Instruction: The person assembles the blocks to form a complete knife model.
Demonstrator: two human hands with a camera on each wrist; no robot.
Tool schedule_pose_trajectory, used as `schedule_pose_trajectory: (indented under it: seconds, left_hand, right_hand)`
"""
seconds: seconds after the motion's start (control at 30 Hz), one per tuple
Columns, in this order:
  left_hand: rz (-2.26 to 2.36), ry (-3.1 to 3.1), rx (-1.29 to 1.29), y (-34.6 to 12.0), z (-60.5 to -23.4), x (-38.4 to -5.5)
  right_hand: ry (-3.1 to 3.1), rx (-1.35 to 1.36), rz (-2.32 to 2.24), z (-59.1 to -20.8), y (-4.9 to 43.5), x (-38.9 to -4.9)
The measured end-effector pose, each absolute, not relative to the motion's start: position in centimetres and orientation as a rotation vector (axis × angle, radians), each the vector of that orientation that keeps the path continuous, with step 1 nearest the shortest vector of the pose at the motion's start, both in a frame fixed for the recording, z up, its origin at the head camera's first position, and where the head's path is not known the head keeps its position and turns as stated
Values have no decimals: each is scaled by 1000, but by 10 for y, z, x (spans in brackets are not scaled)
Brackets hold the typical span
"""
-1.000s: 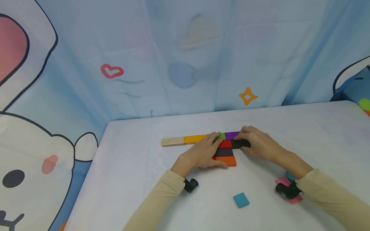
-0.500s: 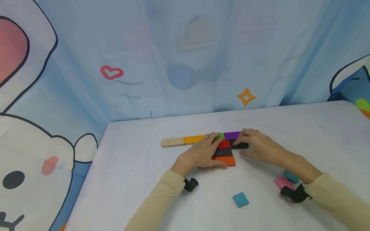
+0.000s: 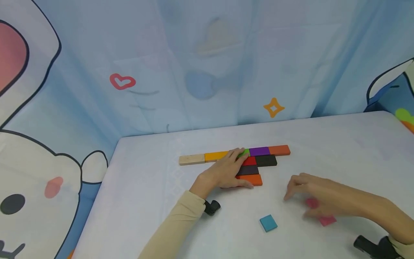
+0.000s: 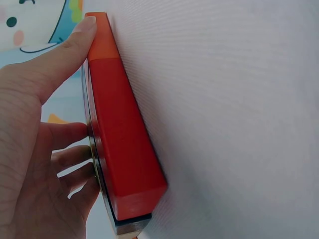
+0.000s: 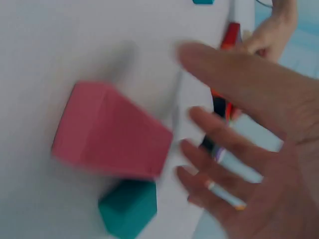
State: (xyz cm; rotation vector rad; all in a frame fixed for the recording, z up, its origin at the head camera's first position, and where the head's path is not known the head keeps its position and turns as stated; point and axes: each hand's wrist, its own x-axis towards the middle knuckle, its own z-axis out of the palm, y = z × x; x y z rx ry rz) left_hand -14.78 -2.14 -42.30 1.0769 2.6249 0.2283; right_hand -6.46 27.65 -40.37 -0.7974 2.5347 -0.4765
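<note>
My left hand (image 3: 221, 172) rests across rows of flat wooden blocks, covering part of them. Its thumb touches an orange block (image 3: 253, 179); in the left wrist view the other fingertips meet the far side of the blocks, and a long red block (image 4: 124, 134) lies nearest. The blurred right hand (image 3: 323, 196) hovers above a pink block (image 3: 328, 220), fingers parted and holding nothing. In the right wrist view, the same pink block (image 5: 109, 132) lies beside a teal block (image 5: 129, 204), apart from the fingertips.
The back row runs from a plain wood block (image 3: 192, 159) past yellow, green and purple (image 3: 259, 151) to orange-red (image 3: 279, 150). A black block (image 3: 266, 160) lies in front of it. A blue block (image 3: 268, 223) lies alone near the front of the white-covered table (image 3: 145, 201).
My right hand has let go of the black block and moved right and nearer, over the pink block. The orange-red block at the row's right end is now uncovered. My left hand has stayed put.
</note>
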Motion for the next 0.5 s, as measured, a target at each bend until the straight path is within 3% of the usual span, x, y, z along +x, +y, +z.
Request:
schedule_pose_trajectory:
  seconds: [0.23,0.5]
  left_hand:
    - [226,2618,1082,-21,-424,-146]
    - [225,2622,1080,-22,-422,-148]
  right_hand:
    - [2570,-735,-434,-426,316,-49]
    - [2645,-690,-440,-423,303,-55]
